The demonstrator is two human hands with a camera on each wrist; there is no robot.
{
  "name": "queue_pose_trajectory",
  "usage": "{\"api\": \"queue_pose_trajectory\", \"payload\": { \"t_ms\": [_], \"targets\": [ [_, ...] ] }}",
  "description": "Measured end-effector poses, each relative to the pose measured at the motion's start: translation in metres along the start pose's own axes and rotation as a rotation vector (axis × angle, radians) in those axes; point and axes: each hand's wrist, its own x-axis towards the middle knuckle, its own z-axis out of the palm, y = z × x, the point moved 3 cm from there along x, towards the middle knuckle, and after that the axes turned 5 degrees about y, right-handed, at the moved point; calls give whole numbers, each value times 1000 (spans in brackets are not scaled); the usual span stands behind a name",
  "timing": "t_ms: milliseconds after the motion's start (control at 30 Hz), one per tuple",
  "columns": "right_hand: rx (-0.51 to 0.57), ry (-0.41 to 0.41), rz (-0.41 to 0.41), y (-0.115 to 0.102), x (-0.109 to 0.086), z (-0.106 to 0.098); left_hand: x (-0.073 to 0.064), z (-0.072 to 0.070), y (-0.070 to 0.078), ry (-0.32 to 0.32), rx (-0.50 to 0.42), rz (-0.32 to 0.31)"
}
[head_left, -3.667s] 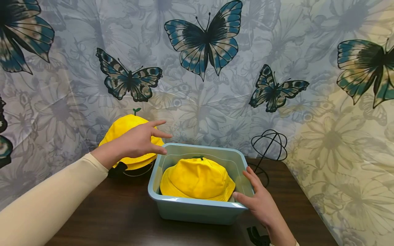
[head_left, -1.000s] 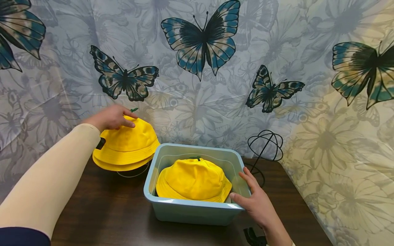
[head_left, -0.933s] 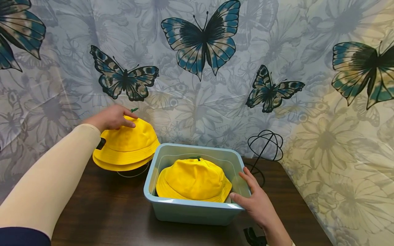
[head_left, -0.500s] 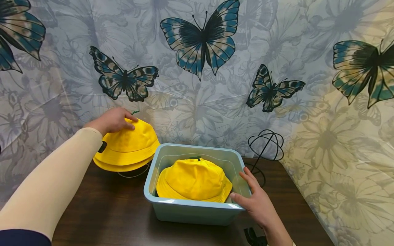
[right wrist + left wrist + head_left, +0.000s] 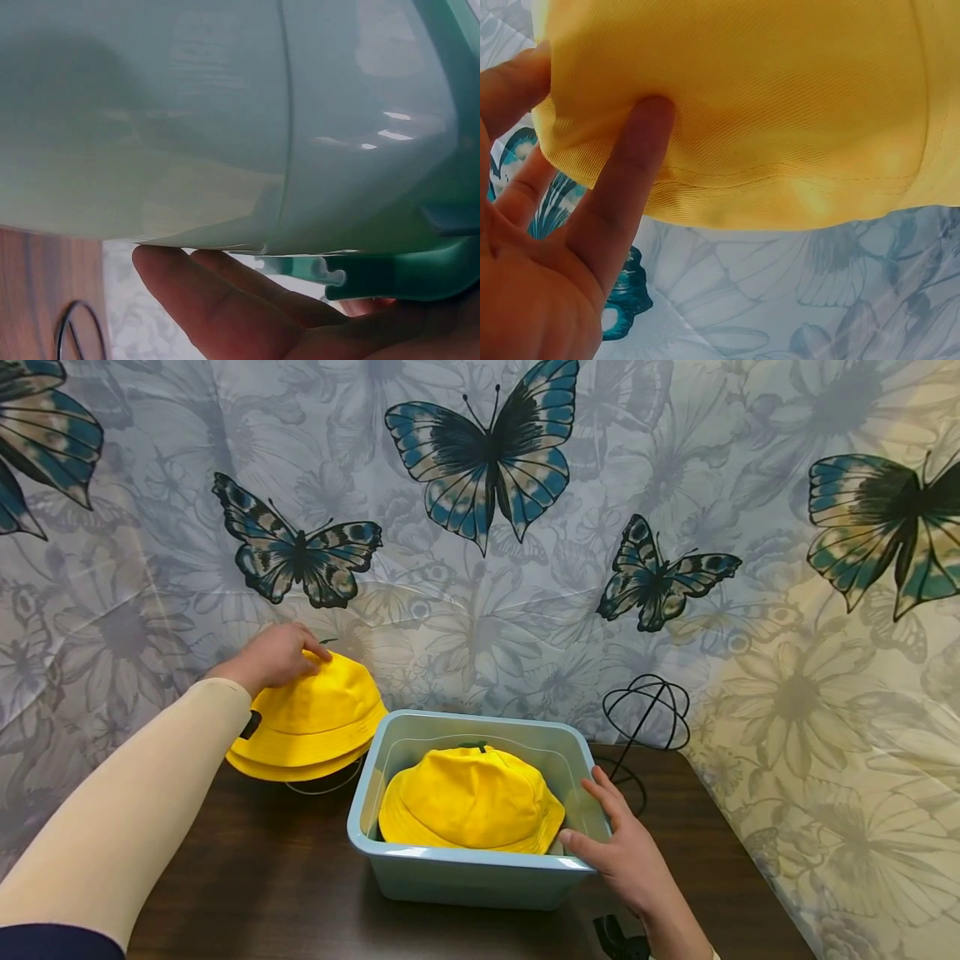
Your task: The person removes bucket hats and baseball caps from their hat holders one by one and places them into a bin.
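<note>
L hand [image 5: 277, 656] pinching crown of stacked yellow hats [image 5: 330, 706], just L of blue tub [image 5: 472, 883]. R hand [image 5: 633, 856] spread wide, near-straight fingers vs. tub's R side, thumb at rim. Another yellow hat [image 5: 472, 802] in tub, upright. Blk wire stand [image 5: 647, 718] behind tub, to R.

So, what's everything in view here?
tub: 1, pale blue-green, mid-table
hat: 1 visible, yellow, in the tub
stacked hats: at least 2, yellow, left of tub
thin ring: 1, pale, under stacked hats
wire stand: 1, black, beyond tub's right side
table: 1, dark brown, below
butterfly backdrop: 1, grey-blue to cream, behind
wrist gear: 2, black, one per wrist
left sleeve: 1, cream and navy, lower left
left grip: 1, bare, on the stacked hats
right grip: 1, bare, against the tub
</note>
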Motion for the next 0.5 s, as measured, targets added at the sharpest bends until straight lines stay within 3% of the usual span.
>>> {"api": "queue_pose_trajectory", "payload": {
  "t_ms": [500],
  "targets": [
    [5, 3, -4, -1, 0, 0, 0, 1, -2, 83, 11, 28]
  ]
}}
